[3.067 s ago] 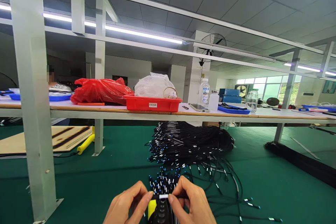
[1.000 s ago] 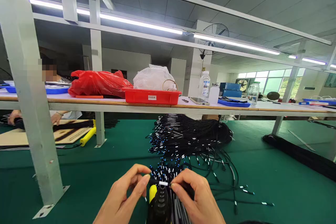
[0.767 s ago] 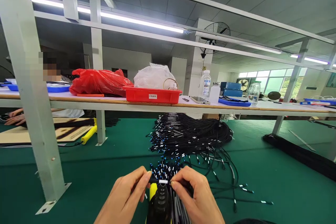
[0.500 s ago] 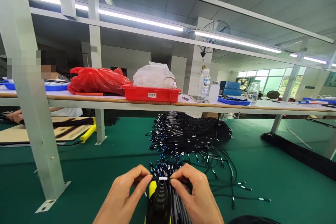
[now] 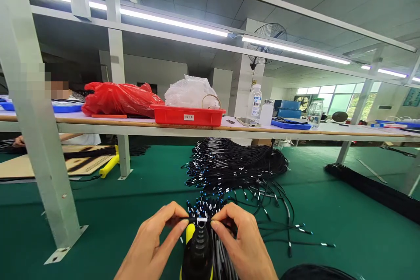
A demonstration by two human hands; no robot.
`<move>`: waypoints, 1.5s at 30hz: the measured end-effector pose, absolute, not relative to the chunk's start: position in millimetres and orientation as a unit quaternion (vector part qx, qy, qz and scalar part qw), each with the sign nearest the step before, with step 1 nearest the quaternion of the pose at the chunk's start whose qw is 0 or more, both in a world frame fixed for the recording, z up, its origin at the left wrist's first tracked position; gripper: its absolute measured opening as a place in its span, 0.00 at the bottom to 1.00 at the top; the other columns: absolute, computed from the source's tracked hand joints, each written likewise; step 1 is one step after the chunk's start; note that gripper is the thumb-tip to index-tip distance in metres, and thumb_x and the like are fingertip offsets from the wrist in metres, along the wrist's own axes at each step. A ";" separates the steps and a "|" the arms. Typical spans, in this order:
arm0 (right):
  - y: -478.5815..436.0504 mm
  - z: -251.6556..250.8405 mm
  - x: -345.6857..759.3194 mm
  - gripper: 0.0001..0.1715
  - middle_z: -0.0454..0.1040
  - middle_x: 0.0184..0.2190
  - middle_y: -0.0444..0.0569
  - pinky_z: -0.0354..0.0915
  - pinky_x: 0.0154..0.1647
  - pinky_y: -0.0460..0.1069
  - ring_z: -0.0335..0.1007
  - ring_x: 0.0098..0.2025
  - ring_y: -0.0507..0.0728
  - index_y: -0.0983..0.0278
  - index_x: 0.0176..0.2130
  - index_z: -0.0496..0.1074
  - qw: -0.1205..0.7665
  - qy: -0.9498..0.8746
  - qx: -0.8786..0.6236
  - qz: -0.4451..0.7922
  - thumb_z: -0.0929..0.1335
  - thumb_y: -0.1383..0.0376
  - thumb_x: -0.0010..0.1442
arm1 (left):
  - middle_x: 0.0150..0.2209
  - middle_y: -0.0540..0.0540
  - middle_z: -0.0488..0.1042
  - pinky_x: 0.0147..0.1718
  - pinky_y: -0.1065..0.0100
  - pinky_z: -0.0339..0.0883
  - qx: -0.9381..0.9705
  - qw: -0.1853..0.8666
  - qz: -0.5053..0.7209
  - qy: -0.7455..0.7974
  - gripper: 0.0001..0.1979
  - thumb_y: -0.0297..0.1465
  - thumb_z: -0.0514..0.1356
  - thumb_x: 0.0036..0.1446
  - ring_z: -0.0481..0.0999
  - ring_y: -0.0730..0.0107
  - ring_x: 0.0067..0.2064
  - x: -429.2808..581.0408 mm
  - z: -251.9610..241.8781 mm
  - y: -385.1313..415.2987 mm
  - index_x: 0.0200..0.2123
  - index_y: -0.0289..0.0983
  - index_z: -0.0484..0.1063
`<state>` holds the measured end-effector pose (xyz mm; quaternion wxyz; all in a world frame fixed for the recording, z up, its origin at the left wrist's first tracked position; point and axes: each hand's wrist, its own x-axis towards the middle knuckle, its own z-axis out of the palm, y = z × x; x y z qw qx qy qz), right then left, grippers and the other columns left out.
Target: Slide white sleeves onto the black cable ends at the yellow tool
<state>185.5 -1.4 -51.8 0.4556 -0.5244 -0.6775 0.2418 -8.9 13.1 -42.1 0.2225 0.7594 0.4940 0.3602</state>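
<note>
My left hand [image 5: 160,236] pinches one side of a thin black cable [image 5: 193,219] between thumb and index finger. On the other side, my right hand [image 5: 238,236] grips the same cable in a like pinch. Between the fingertips the cable runs level, with a small white label sleeve [image 5: 202,219] around it that bears faint dark marks. Just under the sleeve rises the ribbed nozzle of a black and yellow heat gun [image 5: 199,245]; whether they touch I cannot tell. Behind the hands lie many black cables [image 5: 210,203] with white labels and blue tips.
A large cable bundle [image 5: 236,162] lies farther back on the green tabletop [image 5: 157,170]. Above it runs a shelf [image 5: 144,130] with a red tray [image 5: 190,116] and bottles. At left stand a white post [image 5: 42,140] and a yellow-handled tool [image 5: 109,167]. A co-worker's arm [image 5: 70,136] shows there.
The white sleeve now shows dark marks on its face, where it looked plain white before. The whole view has shifted slightly; both hands keep their pinch on the cable.
</note>
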 end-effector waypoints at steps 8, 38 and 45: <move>-4.1 -56.0 185.2 0.12 0.71 0.28 0.43 0.57 0.33 0.46 0.65 0.32 0.53 0.63 0.28 0.68 0.449 -0.681 -0.530 0.231 0.64 0.65 0.64 | 0.24 0.53 0.67 0.26 0.72 0.59 0.750 0.174 0.369 0.521 0.22 0.49 0.46 0.63 0.66 0.68 0.27 -8.7 -46.2 11.9 0.25 0.41 0.65; -4.8 -55.7 180.1 0.19 0.66 0.23 0.41 0.52 0.29 0.45 0.60 0.27 0.51 0.64 0.25 0.65 0.473 -0.683 -0.505 0.236 0.61 0.61 0.66 | 0.26 0.54 0.67 0.30 0.73 0.61 0.757 0.199 0.388 0.487 0.19 0.45 0.49 0.64 0.66 0.71 0.29 -5.8 -42.5 7.6 0.26 0.41 0.65; -18.2 -56.3 183.4 0.16 0.66 0.25 0.42 0.55 0.30 0.45 0.60 0.29 0.51 0.63 0.26 0.65 0.460 -0.688 -0.493 0.265 0.63 0.60 0.65 | 0.27 0.54 0.66 0.30 0.74 0.60 0.756 0.255 0.368 0.477 0.17 0.44 0.48 0.65 0.64 0.71 0.29 -8.7 -39.9 -7.4 0.29 0.41 0.65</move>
